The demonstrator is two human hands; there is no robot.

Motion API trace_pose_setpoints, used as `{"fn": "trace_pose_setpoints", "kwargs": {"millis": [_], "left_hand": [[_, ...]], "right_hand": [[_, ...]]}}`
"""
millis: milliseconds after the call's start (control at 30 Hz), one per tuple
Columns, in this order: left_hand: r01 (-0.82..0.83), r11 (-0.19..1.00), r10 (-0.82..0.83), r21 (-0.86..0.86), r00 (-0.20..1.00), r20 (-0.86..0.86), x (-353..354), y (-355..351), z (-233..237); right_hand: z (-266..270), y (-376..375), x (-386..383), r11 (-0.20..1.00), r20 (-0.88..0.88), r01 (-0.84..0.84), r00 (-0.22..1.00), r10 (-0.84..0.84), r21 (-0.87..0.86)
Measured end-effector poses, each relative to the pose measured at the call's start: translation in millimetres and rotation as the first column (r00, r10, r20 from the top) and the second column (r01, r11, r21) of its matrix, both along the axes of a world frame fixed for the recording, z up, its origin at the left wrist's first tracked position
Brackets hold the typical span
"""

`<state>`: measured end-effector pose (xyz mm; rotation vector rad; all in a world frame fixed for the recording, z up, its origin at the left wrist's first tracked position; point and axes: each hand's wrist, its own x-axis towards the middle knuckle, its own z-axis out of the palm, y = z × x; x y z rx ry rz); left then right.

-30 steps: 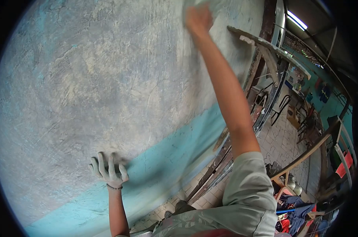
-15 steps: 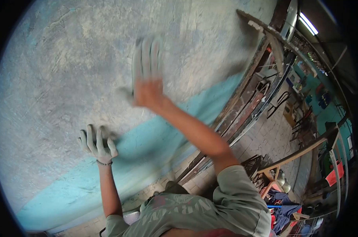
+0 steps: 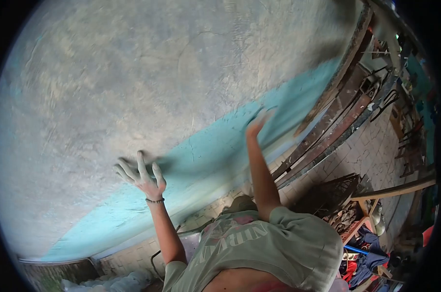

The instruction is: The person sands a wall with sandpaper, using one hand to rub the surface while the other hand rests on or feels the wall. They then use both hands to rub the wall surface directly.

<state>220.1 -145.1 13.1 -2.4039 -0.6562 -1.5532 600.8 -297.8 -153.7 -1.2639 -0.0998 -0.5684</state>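
Okay, my tally: two hands, so one left hand [image 3: 145,180] and one right hand [image 3: 260,121]. Just one wall [image 3: 133,87] in front of both, with one teal band [image 3: 210,146] running past them. One dark bracelet [image 3: 154,200], right by the left hand. One shirt [image 3: 274,243] below the pair. Well off beyond the right hand: one blue stick [image 3: 355,249], and loads of floor tiles [image 3: 366,155], honestly too many to count.

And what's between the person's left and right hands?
In the head view, nothing but wall shows between the left hand and right hand: mostly its turquoise band, shadowed near the left.
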Motion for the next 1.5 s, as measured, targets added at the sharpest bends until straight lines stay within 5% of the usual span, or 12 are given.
{"fn": "trace_pose_setpoints", "kwargs": {"millis": [67,200,367,433,567,600,667,767,1100,1300,1400,1500], "left_hand": [[-0.051,0.998,0.051,-0.025,0.999,-0.014,10,-6,-5],[-0.092,0.993,0.096,-0.076,0.994,0.043,38,-15,-11],[-0.139,0.948,0.144,-0.288,0.990,-0.005,56,-43,-9],[-0.227,0.941,0.203,-0.249,0.972,-0.119,57,-46,-4],[-0.347,0.927,0.312,-0.144,0.925,-0.217,57,-49,-6],[-0.358,0.925,0.328,-0.123,0.920,-0.213,59,-49,-8],[-0.375,0.923,0.352,-0.086,0.913,-0.205,63,-47,-9],[-0.396,0.917,0.378,-0.054,0.902,-0.208,65,-48,-12],[-0.435,0.901,0.422,-0.011,0.880,-0.219,66,-49,-13],[-0.433,0.901,0.424,0.006,0.880,-0.215,63,-49,-11],[-0.434,0.901,0.425,0.004,0.880,-0.214,65,-47,-14],[-0.435,0.901,0.425,0.002,0.880,-0.213,62,-47,-15]], "right_hand": [[62,-3,21,0.998,-0.014,-0.045,0.999,0.046,0.049],[151,22,-79,0.972,0.406,0.056,0.913,0.043,-0.229],[44,17,-98,0.928,0.357,0.010,0.925,0.133,-0.373],[50,3,-49,0.965,0.267,0.146,0.960,-0.085,-0.218],[30,-41,34,0.757,-0.185,-0.642,0.735,0.652,0.119],[40,-24,9,0.865,0.018,-0.487,0.870,0.492,-0.122],[60,10,-42,0.878,0.461,0.275,0.884,-0.072,-0.391],[50,3,-63,0.908,0.238,-0.066,0.955,0.178,-0.414],[23,-1,-84,0.857,0.369,0.034,0.911,0.185,-0.514],[-121,37,5,0.791,0.172,-0.033,0.970,0.173,-0.611],[6,19,-42,0.895,0.295,0.012,0.946,0.134,-0.445],[32,2,-37,0.922,0.393,0.026,0.909,0.140,-0.387]]}}
